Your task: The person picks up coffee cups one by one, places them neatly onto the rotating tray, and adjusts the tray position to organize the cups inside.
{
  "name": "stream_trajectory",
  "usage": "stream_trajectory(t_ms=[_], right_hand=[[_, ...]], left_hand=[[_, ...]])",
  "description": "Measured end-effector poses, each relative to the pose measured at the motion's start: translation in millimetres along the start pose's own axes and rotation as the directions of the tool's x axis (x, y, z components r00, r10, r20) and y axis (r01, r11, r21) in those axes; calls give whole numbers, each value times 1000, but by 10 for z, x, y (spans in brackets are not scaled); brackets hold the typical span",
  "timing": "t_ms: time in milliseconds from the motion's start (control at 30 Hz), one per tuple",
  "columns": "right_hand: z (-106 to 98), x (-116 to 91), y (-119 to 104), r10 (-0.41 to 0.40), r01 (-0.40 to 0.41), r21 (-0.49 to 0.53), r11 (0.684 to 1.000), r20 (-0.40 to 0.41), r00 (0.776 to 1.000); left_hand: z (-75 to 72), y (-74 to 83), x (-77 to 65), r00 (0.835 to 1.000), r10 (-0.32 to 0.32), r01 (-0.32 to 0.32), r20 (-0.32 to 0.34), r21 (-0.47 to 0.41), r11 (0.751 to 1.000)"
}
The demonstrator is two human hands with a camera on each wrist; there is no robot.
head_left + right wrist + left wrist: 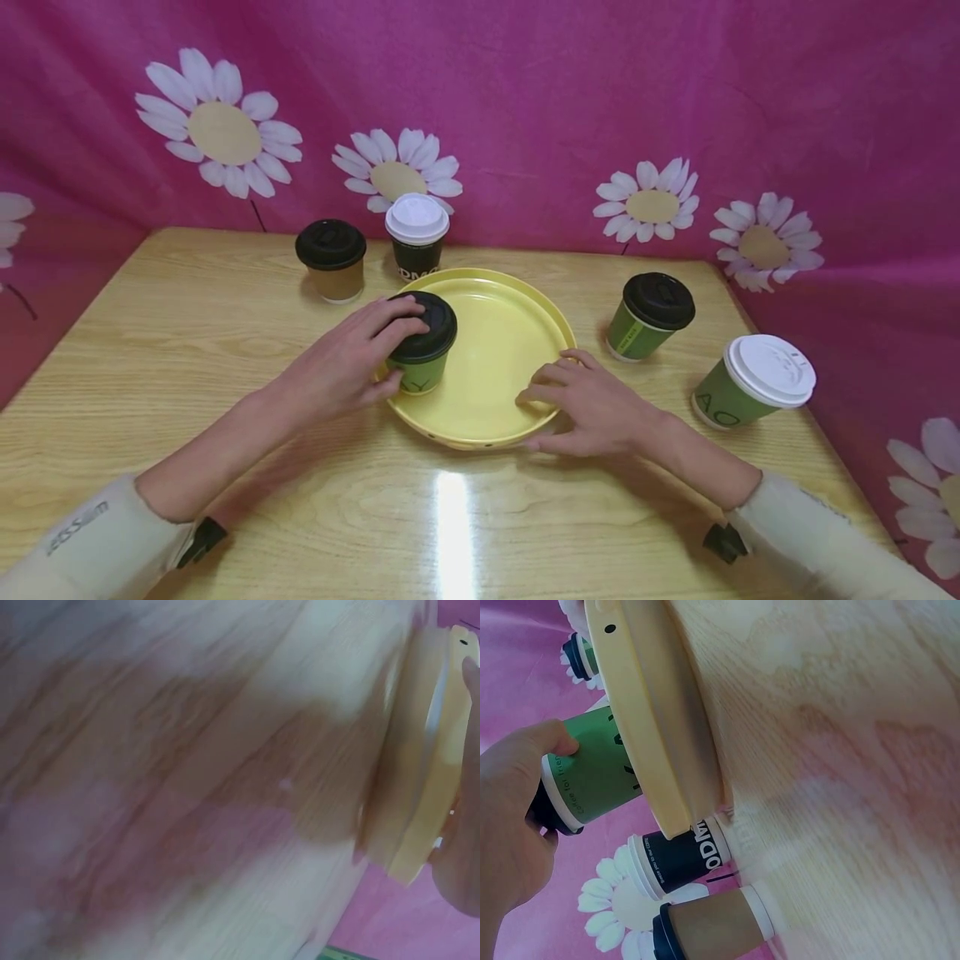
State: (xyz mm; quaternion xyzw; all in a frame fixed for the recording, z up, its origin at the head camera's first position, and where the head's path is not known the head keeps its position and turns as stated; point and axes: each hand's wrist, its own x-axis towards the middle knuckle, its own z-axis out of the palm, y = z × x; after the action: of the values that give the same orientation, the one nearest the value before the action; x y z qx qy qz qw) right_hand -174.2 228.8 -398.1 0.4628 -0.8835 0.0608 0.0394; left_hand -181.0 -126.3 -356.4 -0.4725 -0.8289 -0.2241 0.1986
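Note:
A round yellow tray [487,367] with a raised rim lies on the table. At its left side stands a green paper cup [422,373] with a black lid. My left hand [348,350] grips this cup, fingers over the lid and thumb against the green side; the left wrist view shows the thumb on the cup [598,761] too. On the tray's right edge, my right hand [592,406] holds the rim, with its fingers over the inside and its thumb at the outer front. The right wrist view shows only part of that hand beside the tray [424,795].
Behind the tray's left side stand a brown cup [337,282] with a black lid and a black cup [417,257] with a white lid. To the right are a green cup [633,335] with a black lid and another [727,398] with a white lid. A pink flowered cloth [517,125] hangs behind.

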Motion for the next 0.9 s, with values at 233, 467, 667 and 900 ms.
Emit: stream_trajectory(t_ms=[233, 467, 667, 900], right_hand=[[64, -14, 66, -44, 44, 7, 999, -34, 998], [91, -15, 60, -41, 43, 40, 998, -42, 998], [79, -6, 37, -24, 26, 63, 998, -27, 999], [80, 0, 2, -10, 12, 69, 998, -23, 1000]], left_hand=[[5, 10, 7, 1000, -2, 2, -2, 5, 1000], [-2, 11, 7, 1000, -5, 5, 1, 8, 1000], [-10, 9, 15, 1000, -4, 3, 4, 21, 1000], [-43, 9, 39, 997, -51, 50, 50, 15, 999]])
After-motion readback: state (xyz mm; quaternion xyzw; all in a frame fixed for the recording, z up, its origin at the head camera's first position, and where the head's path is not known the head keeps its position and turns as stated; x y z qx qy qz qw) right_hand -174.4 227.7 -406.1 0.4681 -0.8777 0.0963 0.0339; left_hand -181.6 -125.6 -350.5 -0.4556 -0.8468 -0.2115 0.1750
